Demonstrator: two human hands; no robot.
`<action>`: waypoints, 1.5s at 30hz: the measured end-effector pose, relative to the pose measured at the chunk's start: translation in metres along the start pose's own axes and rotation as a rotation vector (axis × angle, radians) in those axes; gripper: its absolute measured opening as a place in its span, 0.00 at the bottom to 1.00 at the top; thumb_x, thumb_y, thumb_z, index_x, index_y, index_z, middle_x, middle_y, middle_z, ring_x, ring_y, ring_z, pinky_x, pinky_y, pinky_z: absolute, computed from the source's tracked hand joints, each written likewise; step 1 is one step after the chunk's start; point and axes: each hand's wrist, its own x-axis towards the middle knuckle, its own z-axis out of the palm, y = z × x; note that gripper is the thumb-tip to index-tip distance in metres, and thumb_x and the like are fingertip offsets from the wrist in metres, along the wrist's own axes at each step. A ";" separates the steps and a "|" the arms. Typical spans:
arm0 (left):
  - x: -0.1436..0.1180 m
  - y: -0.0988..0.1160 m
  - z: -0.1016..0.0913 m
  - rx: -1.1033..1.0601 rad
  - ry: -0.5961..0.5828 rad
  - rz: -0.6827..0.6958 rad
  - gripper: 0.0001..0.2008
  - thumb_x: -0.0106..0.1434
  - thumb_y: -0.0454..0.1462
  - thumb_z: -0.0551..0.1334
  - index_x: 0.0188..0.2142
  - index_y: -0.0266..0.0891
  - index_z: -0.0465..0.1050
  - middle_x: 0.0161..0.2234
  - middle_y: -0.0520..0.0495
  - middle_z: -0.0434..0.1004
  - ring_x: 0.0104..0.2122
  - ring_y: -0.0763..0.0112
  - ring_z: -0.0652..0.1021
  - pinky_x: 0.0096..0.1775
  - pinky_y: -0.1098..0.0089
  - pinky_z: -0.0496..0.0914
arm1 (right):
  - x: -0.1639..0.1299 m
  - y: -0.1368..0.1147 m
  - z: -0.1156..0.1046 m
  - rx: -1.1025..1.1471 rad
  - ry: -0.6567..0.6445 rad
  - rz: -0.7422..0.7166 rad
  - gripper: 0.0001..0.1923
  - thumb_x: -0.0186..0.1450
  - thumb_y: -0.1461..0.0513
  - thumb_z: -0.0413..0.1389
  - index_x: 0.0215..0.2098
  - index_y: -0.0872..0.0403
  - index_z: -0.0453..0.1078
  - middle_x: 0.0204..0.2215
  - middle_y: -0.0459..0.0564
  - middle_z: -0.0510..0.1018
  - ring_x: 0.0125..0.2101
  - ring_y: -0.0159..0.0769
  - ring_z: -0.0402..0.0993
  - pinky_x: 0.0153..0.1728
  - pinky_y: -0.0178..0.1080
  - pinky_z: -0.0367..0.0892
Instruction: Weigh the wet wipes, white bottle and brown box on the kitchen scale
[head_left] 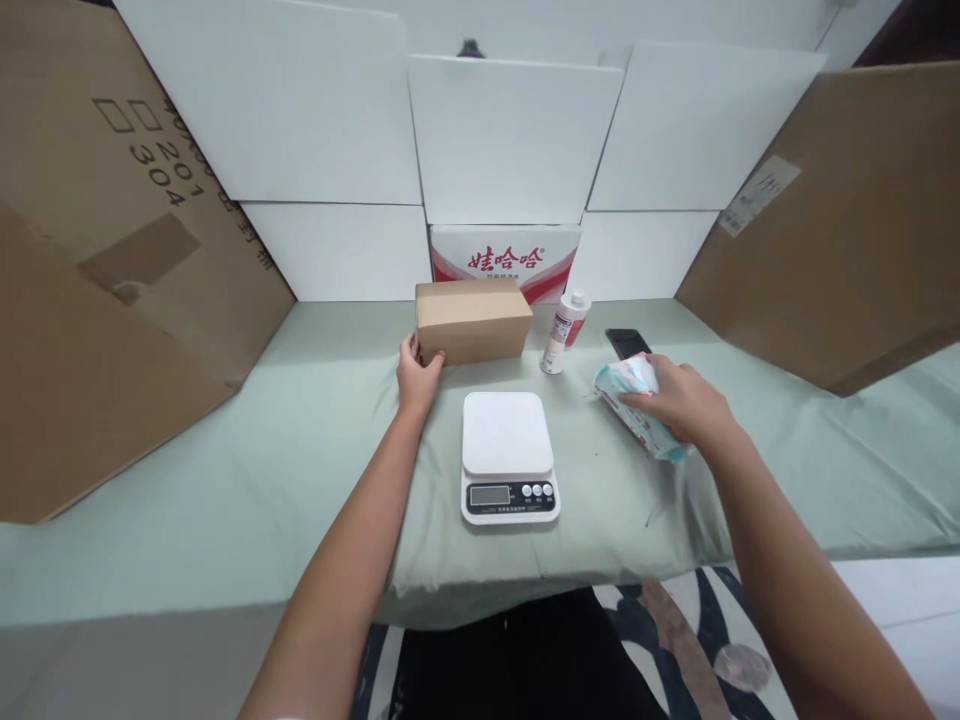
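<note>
Soft packet [651, 434] is grasped by your right fingers [643, 403]; left fingers [434, 362] clasp the small box [480, 325]. Squeeze lightly.

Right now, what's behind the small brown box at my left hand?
A red-lettered white carton stands behind the small brown box, which hides much of the carton's lower part and any gap between.
</note>
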 end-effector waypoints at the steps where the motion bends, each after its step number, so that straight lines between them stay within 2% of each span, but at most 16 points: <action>1: 0.000 0.001 0.000 -0.001 0.000 -0.002 0.36 0.60 0.31 0.68 0.66 0.36 0.60 0.69 0.28 0.65 0.69 0.57 0.70 0.70 0.56 0.63 | 0.005 -0.001 0.004 -0.009 -0.006 0.041 0.40 0.62 0.42 0.57 0.68 0.47 0.62 0.50 0.62 0.75 0.43 0.54 0.77 0.37 0.46 0.68; 3: -0.001 0.003 0.000 0.001 -0.005 -0.006 0.36 0.60 0.31 0.68 0.66 0.37 0.61 0.69 0.29 0.66 0.68 0.57 0.70 0.69 0.56 0.63 | 0.010 -0.004 0.010 -0.005 -0.011 0.087 0.40 0.61 0.42 0.57 0.68 0.47 0.62 0.51 0.63 0.74 0.47 0.57 0.76 0.40 0.48 0.69; 6: -0.001 0.004 -0.001 0.008 -0.014 -0.007 0.35 0.61 0.32 0.68 0.66 0.39 0.60 0.70 0.31 0.66 0.69 0.59 0.70 0.70 0.57 0.63 | 0.013 -0.014 0.016 -0.041 0.029 0.105 0.38 0.60 0.43 0.59 0.65 0.50 0.66 0.52 0.66 0.75 0.52 0.64 0.72 0.47 0.55 0.68; 9: -0.001 0.003 -0.001 0.006 -0.006 -0.010 0.35 0.61 0.32 0.68 0.66 0.37 0.60 0.69 0.30 0.65 0.68 0.58 0.70 0.69 0.57 0.64 | 0.014 -0.031 0.021 -0.040 0.211 -0.023 0.39 0.60 0.46 0.61 0.64 0.54 0.67 0.57 0.70 0.74 0.58 0.70 0.66 0.54 0.64 0.63; 11: -0.001 0.003 -0.001 -0.004 -0.006 -0.013 0.36 0.60 0.32 0.68 0.66 0.37 0.60 0.69 0.29 0.65 0.69 0.57 0.70 0.70 0.57 0.63 | 0.021 -0.047 0.028 0.111 0.349 -0.165 0.40 0.60 0.48 0.60 0.67 0.55 0.65 0.61 0.69 0.73 0.59 0.70 0.65 0.56 0.66 0.61; 14: -0.001 0.002 -0.001 -0.011 -0.015 -0.009 0.36 0.60 0.32 0.67 0.66 0.38 0.60 0.70 0.30 0.65 0.69 0.58 0.69 0.70 0.57 0.63 | 0.039 -0.075 0.050 0.556 0.371 -0.249 0.43 0.59 0.50 0.60 0.69 0.57 0.61 0.63 0.67 0.72 0.48 0.56 0.76 0.53 0.58 0.69; 17: 0.000 0.002 -0.002 -0.001 -0.014 -0.009 0.35 0.61 0.32 0.67 0.66 0.38 0.60 0.70 0.31 0.65 0.69 0.58 0.69 0.70 0.57 0.62 | 0.060 -0.099 0.082 0.901 0.314 -0.169 0.42 0.57 0.52 0.61 0.67 0.58 0.63 0.58 0.65 0.77 0.36 0.46 0.79 0.47 0.51 0.74; 21: 0.001 0.000 -0.002 -0.001 -0.013 -0.015 0.36 0.61 0.33 0.68 0.66 0.39 0.59 0.70 0.31 0.64 0.69 0.58 0.68 0.70 0.56 0.62 | 0.073 -0.109 0.121 0.981 0.333 -0.095 0.33 0.55 0.54 0.60 0.56 0.58 0.70 0.48 0.60 0.82 0.40 0.47 0.79 0.47 0.49 0.74; 24: 0.002 -0.001 -0.001 -0.001 -0.024 -0.002 0.36 0.61 0.33 0.68 0.67 0.38 0.59 0.70 0.30 0.64 0.69 0.58 0.69 0.70 0.58 0.63 | 0.075 -0.106 0.133 0.976 0.353 -0.118 0.30 0.56 0.52 0.59 0.54 0.57 0.71 0.46 0.59 0.82 0.39 0.44 0.78 0.45 0.45 0.73; 28: 0.002 -0.001 -0.001 0.006 -0.015 -0.001 0.35 0.61 0.32 0.68 0.66 0.39 0.60 0.70 0.31 0.64 0.69 0.59 0.69 0.70 0.58 0.63 | 0.074 -0.103 0.132 0.954 0.373 -0.162 0.33 0.57 0.49 0.59 0.55 0.58 0.70 0.46 0.57 0.81 0.34 0.39 0.73 0.40 0.42 0.71; 33: 0.002 -0.002 -0.002 0.018 -0.023 -0.002 0.36 0.61 0.32 0.68 0.67 0.41 0.60 0.70 0.33 0.65 0.69 0.60 0.69 0.70 0.57 0.62 | 0.062 -0.105 0.113 1.045 0.340 -0.247 0.28 0.57 0.49 0.60 0.50 0.56 0.70 0.35 0.48 0.78 0.25 0.32 0.62 0.30 0.38 0.64; 37: 0.003 -0.003 -0.003 0.026 -0.034 0.000 0.36 0.62 0.32 0.67 0.67 0.41 0.59 0.70 0.33 0.65 0.69 0.60 0.69 0.70 0.58 0.63 | 0.031 -0.106 0.087 1.221 0.190 -0.485 0.28 0.59 0.48 0.64 0.52 0.52 0.67 0.37 0.48 0.78 0.25 0.32 0.64 0.27 0.38 0.62; 39: 0.003 -0.003 -0.002 0.021 -0.034 -0.011 0.36 0.62 0.32 0.67 0.67 0.41 0.59 0.70 0.34 0.66 0.70 0.60 0.68 0.70 0.58 0.63 | 0.011 -0.105 0.078 1.198 0.116 -0.611 0.25 0.60 0.49 0.66 0.50 0.51 0.68 0.35 0.47 0.77 0.26 0.32 0.65 0.28 0.38 0.63; 43: 0.002 -0.001 -0.001 0.006 -0.013 -0.026 0.36 0.61 0.31 0.67 0.67 0.39 0.59 0.70 0.32 0.65 0.69 0.59 0.69 0.70 0.57 0.63 | -0.020 -0.105 0.078 1.038 0.063 -0.802 0.17 0.60 0.51 0.68 0.35 0.52 0.68 0.25 0.43 0.70 0.26 0.32 0.64 0.30 0.38 0.62; 45: 0.002 0.000 -0.001 0.005 -0.011 -0.026 0.36 0.61 0.31 0.67 0.67 0.38 0.59 0.70 0.31 0.65 0.69 0.59 0.70 0.70 0.57 0.64 | -0.027 -0.107 0.083 0.997 0.023 -0.863 0.16 0.61 0.52 0.67 0.34 0.52 0.68 0.24 0.42 0.70 0.26 0.32 0.64 0.30 0.38 0.62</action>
